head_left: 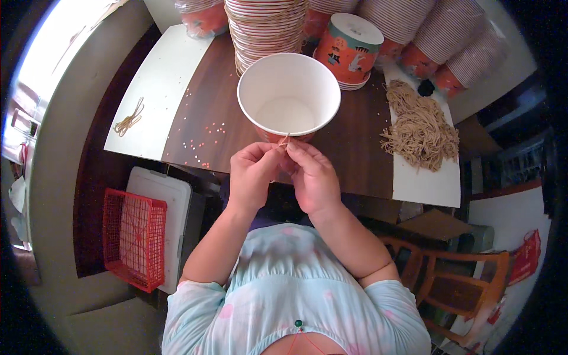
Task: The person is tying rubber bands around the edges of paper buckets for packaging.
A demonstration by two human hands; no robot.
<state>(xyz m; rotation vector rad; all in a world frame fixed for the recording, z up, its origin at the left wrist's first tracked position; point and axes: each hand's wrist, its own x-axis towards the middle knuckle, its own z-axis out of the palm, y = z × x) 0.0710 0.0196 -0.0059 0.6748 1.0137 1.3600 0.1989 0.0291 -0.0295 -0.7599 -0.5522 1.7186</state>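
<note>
A large paper bucket (pixel 290 89), white inside and orange outside, stands upright at the middle of the table's near edge. Against its near side my left hand (pixel 253 174) and my right hand (pixel 316 176) meet, fingertips pinched together just below the rim. A thin strand (pixel 284 140), tan or orange, shows between the fingertips; most of it is hidden, though it looks like a bit of cord. Both hands are closed. Loose tan cords lie in a pile (pixel 423 130) on the right, and a small looped cord (pixel 129 120) lies on the left.
Tall stacks of paper buckets (pixel 267 29) line the back, some wrapped in plastic. An upturned orange bucket (pixel 349 50) stands behind the near one. Small round scraps (pixel 204 137) dot the brown tabletop. A red basket (pixel 135 236) is low left, a wooden chair (pixel 461 290) low right.
</note>
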